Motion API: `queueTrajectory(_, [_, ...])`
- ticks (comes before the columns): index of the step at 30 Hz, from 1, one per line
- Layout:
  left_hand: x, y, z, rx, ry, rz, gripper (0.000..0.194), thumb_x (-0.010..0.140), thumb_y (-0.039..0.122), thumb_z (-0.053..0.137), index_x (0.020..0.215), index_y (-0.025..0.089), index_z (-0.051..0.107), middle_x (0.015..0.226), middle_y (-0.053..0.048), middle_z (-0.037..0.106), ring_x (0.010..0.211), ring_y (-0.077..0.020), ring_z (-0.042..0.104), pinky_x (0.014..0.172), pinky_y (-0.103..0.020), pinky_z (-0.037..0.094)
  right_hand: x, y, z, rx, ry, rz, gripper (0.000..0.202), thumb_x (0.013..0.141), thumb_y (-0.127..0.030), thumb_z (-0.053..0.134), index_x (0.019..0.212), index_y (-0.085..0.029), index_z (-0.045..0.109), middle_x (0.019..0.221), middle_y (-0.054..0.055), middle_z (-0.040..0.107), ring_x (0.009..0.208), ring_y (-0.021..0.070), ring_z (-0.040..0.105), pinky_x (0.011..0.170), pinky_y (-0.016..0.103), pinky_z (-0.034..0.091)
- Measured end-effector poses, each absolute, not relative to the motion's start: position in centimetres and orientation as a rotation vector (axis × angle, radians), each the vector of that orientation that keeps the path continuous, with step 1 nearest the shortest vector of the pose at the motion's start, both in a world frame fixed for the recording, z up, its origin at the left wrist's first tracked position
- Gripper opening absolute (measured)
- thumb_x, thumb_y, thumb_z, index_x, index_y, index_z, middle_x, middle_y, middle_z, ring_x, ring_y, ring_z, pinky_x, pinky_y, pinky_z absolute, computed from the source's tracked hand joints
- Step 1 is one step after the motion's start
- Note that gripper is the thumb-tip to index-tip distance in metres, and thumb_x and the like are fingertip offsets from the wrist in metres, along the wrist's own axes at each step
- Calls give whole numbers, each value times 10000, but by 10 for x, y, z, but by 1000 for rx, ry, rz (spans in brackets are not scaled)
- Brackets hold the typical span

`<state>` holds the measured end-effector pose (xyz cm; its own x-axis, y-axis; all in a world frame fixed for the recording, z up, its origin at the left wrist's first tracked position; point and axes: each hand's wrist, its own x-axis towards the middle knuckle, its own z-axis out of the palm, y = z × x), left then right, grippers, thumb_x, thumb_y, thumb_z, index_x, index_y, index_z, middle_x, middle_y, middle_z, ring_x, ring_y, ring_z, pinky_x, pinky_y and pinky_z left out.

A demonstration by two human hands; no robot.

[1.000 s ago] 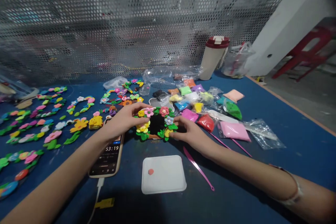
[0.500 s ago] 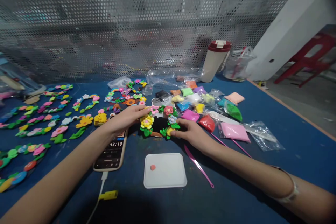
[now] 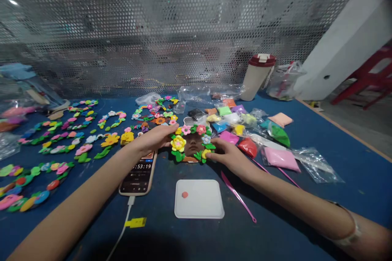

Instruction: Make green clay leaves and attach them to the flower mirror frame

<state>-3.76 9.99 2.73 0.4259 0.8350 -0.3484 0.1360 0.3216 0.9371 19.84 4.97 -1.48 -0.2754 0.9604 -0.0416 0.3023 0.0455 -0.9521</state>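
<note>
Between my two hands is a small mirror point(image 3: 190, 140), its rim dressed with clay flowers and green leaves, tilted toward me and reflecting a person. My left hand point(image 3: 157, 138) pinches its upper left edge, the fingertips partly hidden behind it. At the right edge, my right hand point(image 3: 228, 155) grips beside a yellow clay piece point(image 3: 206, 154). A white tray point(image 3: 200, 208) with a small salmon-coloured clay dot point(image 3: 185, 194) lies just in front. Right of the tray is a pink modelling tool point(image 3: 238, 197). A phone point(image 3: 136, 181) lies under my left wrist.
Several flower-decorated clay rings point(image 3: 112, 119) cover the table's left side. Packets of coloured clay point(image 3: 281, 159) spread across the right. A tumbler point(image 3: 255, 75) stands by the perforated metal panel point(image 3: 171, 28). A white cable point(image 3: 124, 224) runs from the phone toward me.
The whole view has shifted, so things sit farther right in the picture. The mirror now shows a reflection where its glass looked dark. Both hands keep their hold.
</note>
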Motion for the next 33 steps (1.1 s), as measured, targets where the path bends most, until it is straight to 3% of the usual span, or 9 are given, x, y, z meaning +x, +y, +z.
queueTrajectory(3, [-40,101,25,1161,1085,578,297,907,311,552,1157,152,545,1153,-86,576,966,-214,598,811,-414,518,198,50,-17,-1302,-1635,1249,243,881,-274,591,1086,-145,574,1032,51,615,909,193,606,806,406,492])
queueTrajectory(9, [-42,105,17,1130,1115,622,299,906,306,553,1163,154,543,1160,-87,573,970,-215,597,811,-415,519,196,50,-19,-1255,-1537,1302,339,773,-297,667,1070,-173,559,924,38,653,877,207,621,806,366,475])
queueTrajectory(14, [-45,108,21,1054,1145,700,303,907,309,552,1166,153,541,1161,-88,573,971,-216,598,811,-416,519,197,47,-16,-1227,-1453,1308,313,834,-400,558,1058,-180,554,876,32,656,904,213,619,865,375,432])
queueTrajectory(26, [-106,210,96,1051,1431,1220,312,906,309,553,1177,155,535,1177,-92,564,984,-220,593,818,-421,517,201,43,-18,-1144,-1425,1344,256,891,-393,483,1026,-182,537,812,17,633,841,189,619,803,330,431])
queueTrajectory(33, [-90,247,71,1086,1545,1010,314,905,309,555,1178,154,534,1174,-90,565,984,-222,593,817,-423,517,201,43,-15,-1157,-1451,1329,243,898,-368,463,1021,-170,533,802,25,627,817,181,616,778,320,442])
